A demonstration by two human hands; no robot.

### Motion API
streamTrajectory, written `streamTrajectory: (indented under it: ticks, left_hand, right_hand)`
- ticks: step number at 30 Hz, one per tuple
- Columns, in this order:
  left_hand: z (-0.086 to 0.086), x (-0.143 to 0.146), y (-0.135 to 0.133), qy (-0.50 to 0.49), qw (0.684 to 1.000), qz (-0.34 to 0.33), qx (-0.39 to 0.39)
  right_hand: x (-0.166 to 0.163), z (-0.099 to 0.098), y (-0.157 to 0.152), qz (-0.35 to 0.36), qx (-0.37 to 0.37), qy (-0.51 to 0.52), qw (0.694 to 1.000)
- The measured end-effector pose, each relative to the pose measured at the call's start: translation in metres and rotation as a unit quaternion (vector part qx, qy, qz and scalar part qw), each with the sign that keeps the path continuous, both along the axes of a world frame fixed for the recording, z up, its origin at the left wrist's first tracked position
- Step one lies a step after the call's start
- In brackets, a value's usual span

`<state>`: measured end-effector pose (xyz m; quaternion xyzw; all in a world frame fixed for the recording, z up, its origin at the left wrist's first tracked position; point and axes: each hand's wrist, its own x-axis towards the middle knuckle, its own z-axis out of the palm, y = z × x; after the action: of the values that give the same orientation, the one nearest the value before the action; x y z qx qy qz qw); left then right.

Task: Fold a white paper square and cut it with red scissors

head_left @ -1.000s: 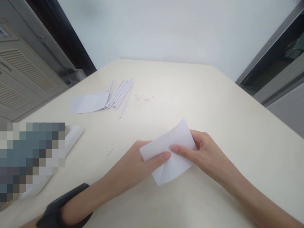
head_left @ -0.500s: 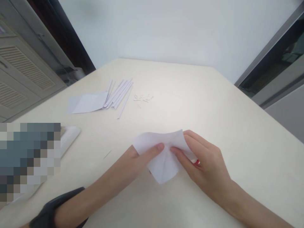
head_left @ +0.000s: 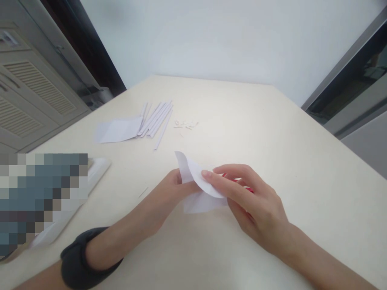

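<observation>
White paper (head_left: 201, 202) curls over the pinching left hand (head_left: 165, 199); rightward, the half-curled right hand (head_left: 256, 203) touches the paper, holding a red object (head_left: 249, 189).

Near side of counter (head_left: 290, 133): paper sheet (head_left: 198, 204) between left hand (head_left: 171, 195) and right hand (head_left: 260, 201). Beyond it, scraps (head_left: 178, 127); left of these, strips (head_left: 158, 119); farther left, flat paper (head_left: 119, 129). Wall (head_left: 211, 40) behind counter.

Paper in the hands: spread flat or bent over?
Bent over: the paper curls over the left thumb, the right hand on its curled edge. Any sharp crease: cannot tell.
</observation>
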<state>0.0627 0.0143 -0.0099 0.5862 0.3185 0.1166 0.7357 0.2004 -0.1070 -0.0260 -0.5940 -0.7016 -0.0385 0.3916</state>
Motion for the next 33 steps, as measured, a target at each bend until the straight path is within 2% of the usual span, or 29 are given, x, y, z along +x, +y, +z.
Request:
streamTrajectory:
  ticks: [11,15,24,29,33]
  left_hand:
    - [-0.007,0.001,0.001,0.019,0.999,-0.033,-0.038]
    - [-0.010,-0.002,0.003,-0.031,0.998,0.009,-0.048]
    - [-0.008,-0.005,0.006,-0.131,0.987,-0.012,-0.092]
    - [-0.011,-0.007,0.009,-0.060,0.997,-0.053,-0.002]
    - [-0.009,-0.005,0.011,-0.009,0.997,-0.052,0.048]
  right_hand:
    - [0.003,-0.007,0.000,0.043,-0.042,-0.122,0.991]
    - [0.006,-0.006,0.000,0.034,-0.057,-0.110,0.992]
    - [0.009,-0.005,0.005,-0.014,-0.075,-0.094,0.993]
    - [0.011,-0.004,0.004,-0.001,-0.089,-0.067,0.994]
    - [0.010,0.002,-0.001,0.017,-0.108,0.030,0.994]
